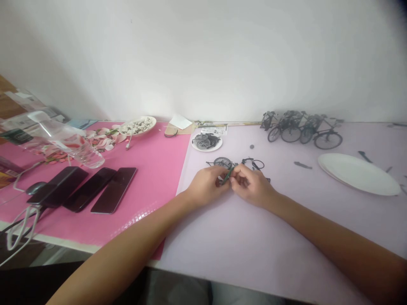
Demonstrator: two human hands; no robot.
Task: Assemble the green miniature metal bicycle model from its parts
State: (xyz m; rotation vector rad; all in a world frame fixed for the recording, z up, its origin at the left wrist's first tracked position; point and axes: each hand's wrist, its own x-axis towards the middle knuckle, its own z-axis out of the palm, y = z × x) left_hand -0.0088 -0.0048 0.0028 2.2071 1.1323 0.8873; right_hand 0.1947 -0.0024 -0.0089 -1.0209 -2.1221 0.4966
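Observation:
My left hand point(208, 182) and my right hand point(251, 182) meet over the pale lilac mat, fingertips almost touching. Both are closed in a pinch on a small dark green bicycle part point(227, 175); its exact kind is partly hidden by my fingers. Just beyond my left hand lies a miniature bicycle wheel point(222, 161) with thin dark pieces around it. Past my right fingers rest a dark wheel ring point(258, 164) and more slim black parts. A small white plate point(207, 142) farther back holds several dark spoked wheels and parts.
Several assembled miniature bicycles point(327, 134) stand at the back right by the wall. An oval white plate point(359, 173) lies to the right, near loose black pieces. On the pink mat point(152, 169) are phones point(113, 190), a tilted plastic bottle point(76, 146), petals and a filled dish point(154, 123).

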